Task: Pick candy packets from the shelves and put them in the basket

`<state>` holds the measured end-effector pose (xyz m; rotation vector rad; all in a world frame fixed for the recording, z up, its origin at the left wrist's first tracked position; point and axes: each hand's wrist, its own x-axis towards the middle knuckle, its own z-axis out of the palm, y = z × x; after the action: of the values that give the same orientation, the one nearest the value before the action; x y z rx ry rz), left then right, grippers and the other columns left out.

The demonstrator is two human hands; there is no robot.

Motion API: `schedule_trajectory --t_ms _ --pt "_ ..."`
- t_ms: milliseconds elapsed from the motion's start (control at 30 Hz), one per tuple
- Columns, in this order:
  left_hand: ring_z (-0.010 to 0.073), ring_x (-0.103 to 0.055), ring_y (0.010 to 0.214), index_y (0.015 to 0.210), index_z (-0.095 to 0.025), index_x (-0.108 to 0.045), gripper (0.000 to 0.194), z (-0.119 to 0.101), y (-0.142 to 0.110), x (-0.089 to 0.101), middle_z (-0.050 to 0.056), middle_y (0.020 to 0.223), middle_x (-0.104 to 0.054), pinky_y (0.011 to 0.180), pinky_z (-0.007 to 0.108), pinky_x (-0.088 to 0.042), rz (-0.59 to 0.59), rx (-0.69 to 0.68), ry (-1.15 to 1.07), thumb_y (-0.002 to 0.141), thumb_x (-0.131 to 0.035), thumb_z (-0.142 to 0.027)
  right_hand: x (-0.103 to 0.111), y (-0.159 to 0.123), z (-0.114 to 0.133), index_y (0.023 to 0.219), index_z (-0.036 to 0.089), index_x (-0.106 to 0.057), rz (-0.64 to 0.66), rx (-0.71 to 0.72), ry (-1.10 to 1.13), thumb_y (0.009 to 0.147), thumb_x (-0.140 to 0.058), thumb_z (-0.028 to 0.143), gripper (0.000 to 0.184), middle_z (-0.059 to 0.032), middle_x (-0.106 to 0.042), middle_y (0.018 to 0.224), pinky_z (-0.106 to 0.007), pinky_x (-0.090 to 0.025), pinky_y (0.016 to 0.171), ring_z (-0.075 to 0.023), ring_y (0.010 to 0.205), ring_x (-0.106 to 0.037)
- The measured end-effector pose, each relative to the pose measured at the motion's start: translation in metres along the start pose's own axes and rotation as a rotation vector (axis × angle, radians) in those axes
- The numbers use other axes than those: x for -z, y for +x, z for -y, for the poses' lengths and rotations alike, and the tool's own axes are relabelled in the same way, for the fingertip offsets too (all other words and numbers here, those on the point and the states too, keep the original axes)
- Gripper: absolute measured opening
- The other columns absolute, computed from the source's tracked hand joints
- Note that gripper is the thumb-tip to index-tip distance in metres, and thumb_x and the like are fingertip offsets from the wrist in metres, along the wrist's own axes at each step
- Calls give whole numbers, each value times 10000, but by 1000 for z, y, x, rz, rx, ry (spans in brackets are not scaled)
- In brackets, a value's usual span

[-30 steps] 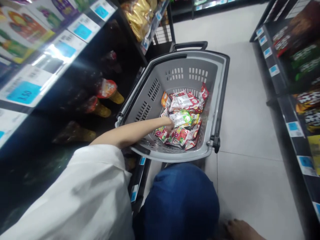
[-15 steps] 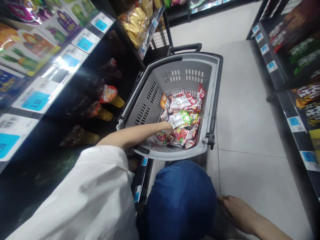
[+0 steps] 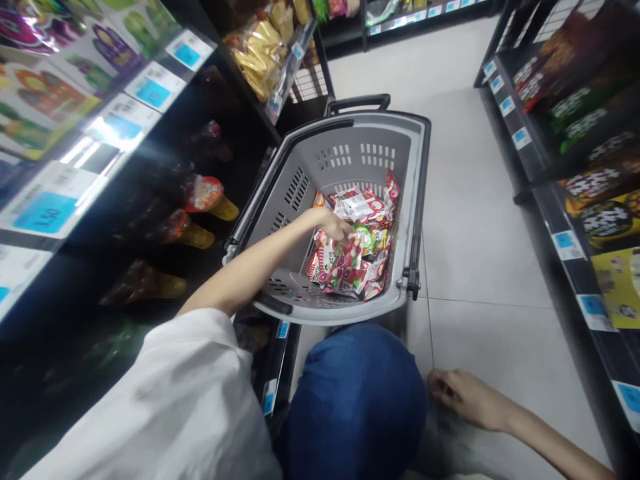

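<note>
My left hand (image 3: 332, 224) reaches down into a grey plastic shopping basket (image 3: 418, 187) and pinches a red and white candy packet (image 3: 334, 257) by its top edge. Under and around it lies a pile of small packets, mostly red, with a green and white one (image 3: 371, 237) partly covered by my fingers. An orange packet (image 3: 320, 199) leans by the basket's left wall. My right hand (image 3: 463, 400) hangs beside my bent knee (image 3: 357, 393), above the floor. Its fingers are loosely curled in, and nothing shows in them.
On the left, a dark shelf with price labels (image 3: 47, 210) carries boxes and cone-shaped packs (image 3: 213, 197). Gold packs (image 3: 260, 57) sit on a shelf farther back. Another shelf with bagged snacks (image 3: 605, 223) lines the right side. Grey floor tiles (image 3: 480, 253) lie between.
My left hand has risen slightly from the pile with the red and white packet, which now shows its front. My right hand stays by the knee. The view has shifted a little.
</note>
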<state>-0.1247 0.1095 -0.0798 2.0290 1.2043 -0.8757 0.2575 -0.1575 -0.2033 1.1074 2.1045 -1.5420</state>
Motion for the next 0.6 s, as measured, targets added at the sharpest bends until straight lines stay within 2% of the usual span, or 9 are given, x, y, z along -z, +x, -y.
schedule_trajectory --t_ms 100,167,267,367,433,500,600 --pt "257 -605 1173 1466 -102 -477 705 5 -42 21 150 1301 -667 1004 312 -489 -183 -227 -230 904 -550 -520 18 6 -3 979 183 -659 -80 -4 337 922 -488 443 317 -71 -715 869 -324 -514 742 -211 805 -666" --pt "247 -627 1150 1479 -123 -445 693 3 -66 25 144 1272 -680 998 331 -512 -336 -352 -470 925 -542 -527 30 8 1 986 177 -637 -144 -106 632 876 -574 531 376 -91 -725 942 -322 -534 739 -214 835 -682" --pt "239 -678 1071 1473 -165 -430 706 -16 -87 21 124 1180 -712 936 348 -556 -459 -445 -794 904 -597 -549 54 7 18 1036 183 -638 -300 -222 1126 802 -726 482 390 -107 -722 1066 -287 -558 744 -194 866 -696" --pt "234 -695 1040 1443 -194 -464 697 -52 -87 11 100 1140 -720 897 341 -572 -426 -517 -980 875 -644 -555 85 -3 44 992 210 -662 -441 -133 1485 776 -771 384 298 -55 -707 961 -241 -556 671 -153 778 -666" --pt "220 -692 1035 1406 -199 -515 655 -79 -82 3 94 1157 -715 888 322 -570 -338 -575 -1028 865 -667 -536 104 -13 64 899 224 -661 -494 -67 1577 823 -722 439 236 -29 -663 804 -229 -520 552 -140 647 -612" --pt "203 -685 1016 1339 -195 -582 583 -103 -79 -7 90 1170 -709 869 302 -563 -237 -616 -1018 866 -684 -520 118 -24 84 855 231 -670 -493 -14 1569 867 -641 591 362 -24 -617 701 -237 -468 449 -137 525 -552" --pt "194 -677 1000 1263 -188 -630 507 -124 -78 -17 91 1186 -701 836 297 -551 -138 -615 -1024 886 -680 -522 123 -37 112 879 225 -704 -366 71 1447 787 -627 798 586 -39 -627 663 -257 -439 377 -150 441 -536"
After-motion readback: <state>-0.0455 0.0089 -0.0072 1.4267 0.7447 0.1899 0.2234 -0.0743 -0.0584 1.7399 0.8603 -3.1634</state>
